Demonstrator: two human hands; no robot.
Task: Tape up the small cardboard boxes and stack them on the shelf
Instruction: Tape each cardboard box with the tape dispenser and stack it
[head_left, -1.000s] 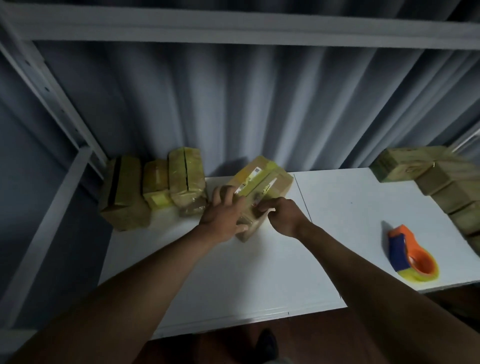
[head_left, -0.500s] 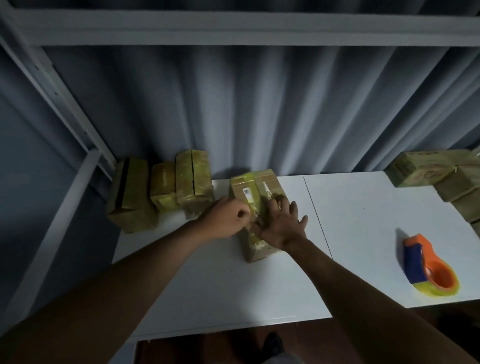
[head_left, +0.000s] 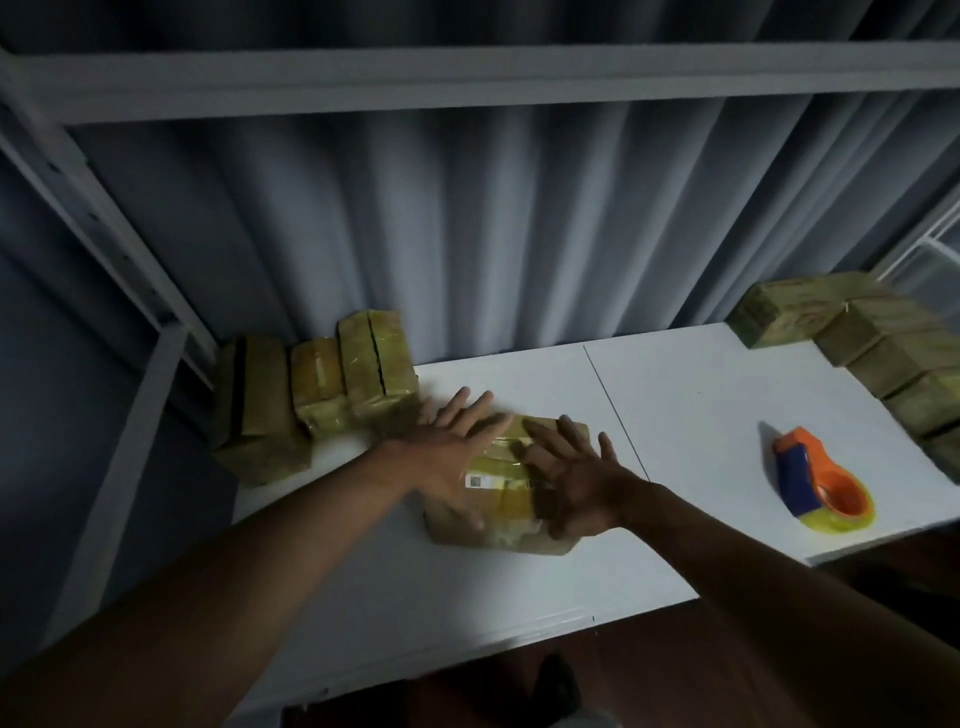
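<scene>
On the shelf (head_left: 675, 415), our left hand (head_left: 447, 457) and right hand (head_left: 576, 483) pressed the box (head_left: 506, 493), fingers spread flat; uneven pressure risked wrinkling tape or sliding it.

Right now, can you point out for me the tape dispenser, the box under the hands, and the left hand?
tape dispenser (head_left: 815, 483): head view, on its blue and orange body.
box (head_left: 506, 486): head view, on its taped top.
left hand (head_left: 449, 449): head view, on its back.

Dim room, grey pleated curtain (head_left: 467, 234)
</scene>
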